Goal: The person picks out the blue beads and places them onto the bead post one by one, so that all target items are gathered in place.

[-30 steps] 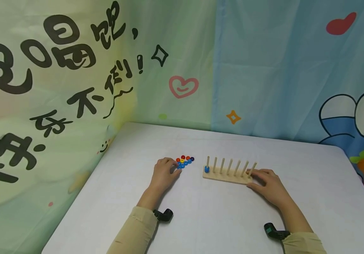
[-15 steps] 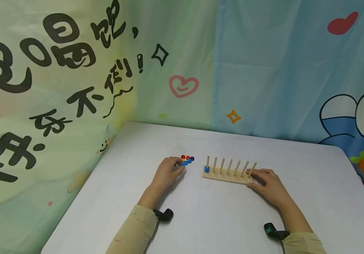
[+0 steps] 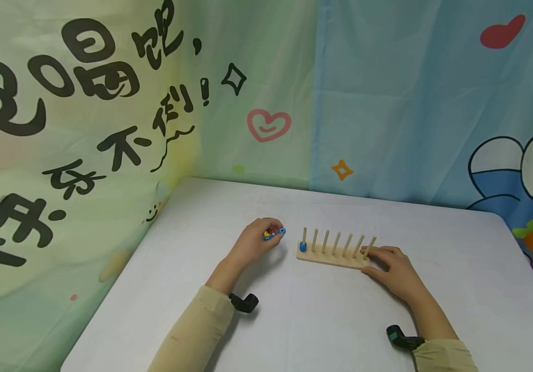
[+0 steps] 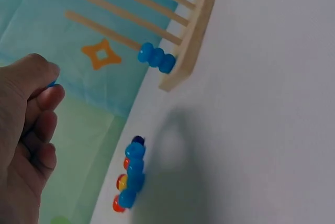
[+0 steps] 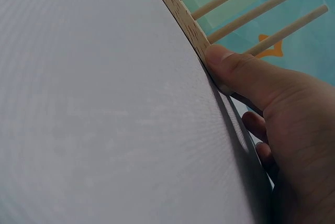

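Observation:
My left hand (image 3: 256, 242) is raised over the table, pinching a blue bead (image 3: 282, 231) between thumb and forefinger; only a sliver of it shows in the left wrist view. Beneath that hand lies a small cluster of loose beads (image 4: 134, 174), blue, yellow, red and dark, partly hidden by the fingers in the head view. To the right stands a wooden peg rack (image 3: 331, 261) with a row of upright pegs. Three blue beads (image 4: 157, 58) are stacked on its leftmost peg. My right hand (image 3: 394, 269) grips the rack's right end, thumb on the front edge.
A white-covered table (image 3: 322, 320) carries everything. Behind it hangs a printed curtain (image 3: 378, 103), and another with large black characters runs along the left. Black wrist cameras (image 3: 244, 303) sit on both wrists.
My left hand has picked a blue bead from the cluster, lifted it and shifted right towards the rack. The right hand and the rack have stayed in place.

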The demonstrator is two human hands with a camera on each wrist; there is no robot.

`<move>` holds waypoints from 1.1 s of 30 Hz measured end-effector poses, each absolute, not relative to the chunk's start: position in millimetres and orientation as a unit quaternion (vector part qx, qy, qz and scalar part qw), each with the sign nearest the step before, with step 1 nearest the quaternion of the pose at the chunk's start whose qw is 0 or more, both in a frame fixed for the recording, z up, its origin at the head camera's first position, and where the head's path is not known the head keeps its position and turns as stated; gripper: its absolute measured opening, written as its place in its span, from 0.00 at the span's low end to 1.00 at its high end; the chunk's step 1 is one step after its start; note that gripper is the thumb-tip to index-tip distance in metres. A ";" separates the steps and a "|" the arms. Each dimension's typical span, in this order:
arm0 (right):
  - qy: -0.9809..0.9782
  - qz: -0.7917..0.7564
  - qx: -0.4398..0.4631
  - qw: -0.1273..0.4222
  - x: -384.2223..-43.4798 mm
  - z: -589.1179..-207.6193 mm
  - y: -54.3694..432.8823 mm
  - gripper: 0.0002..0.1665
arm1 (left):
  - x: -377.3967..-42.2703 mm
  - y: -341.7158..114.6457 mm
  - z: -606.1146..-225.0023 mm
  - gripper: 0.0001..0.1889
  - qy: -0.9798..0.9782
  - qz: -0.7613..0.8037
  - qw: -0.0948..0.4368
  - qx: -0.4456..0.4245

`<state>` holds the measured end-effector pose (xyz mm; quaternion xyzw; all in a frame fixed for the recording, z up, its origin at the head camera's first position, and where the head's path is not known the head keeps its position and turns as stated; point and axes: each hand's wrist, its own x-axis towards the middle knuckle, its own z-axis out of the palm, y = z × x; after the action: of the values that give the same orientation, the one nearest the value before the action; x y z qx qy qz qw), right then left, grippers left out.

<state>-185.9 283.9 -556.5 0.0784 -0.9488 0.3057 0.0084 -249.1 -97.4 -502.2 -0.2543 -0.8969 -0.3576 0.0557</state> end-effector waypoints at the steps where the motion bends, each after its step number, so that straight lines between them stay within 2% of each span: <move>1: -0.949 0.306 0.079 0.009 -185.8 -556.2 283.8 0.36 | -249.6 -95.4 -500.0 0.12 -0.894 -0.363 0.053 -0.259; 16: -0.949 0.306 0.079 0.017 -185.0 -554.2 282.4 0.35 | -255.5 -62.0 -476.3 0.12 -0.865 -0.409 0.028 -0.290; 33: -0.948 0.307 0.084 0.017 -185.5 -556.4 283.8 0.35 | -256.6 -56.5 -480.0 0.13 -0.876 -0.382 0.003 -0.294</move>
<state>-185.5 283.8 -556.4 0.0840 -0.9479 0.3068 0.0173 -256.6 -56.5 -480.0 -0.2942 -0.8762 -0.3816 0.0030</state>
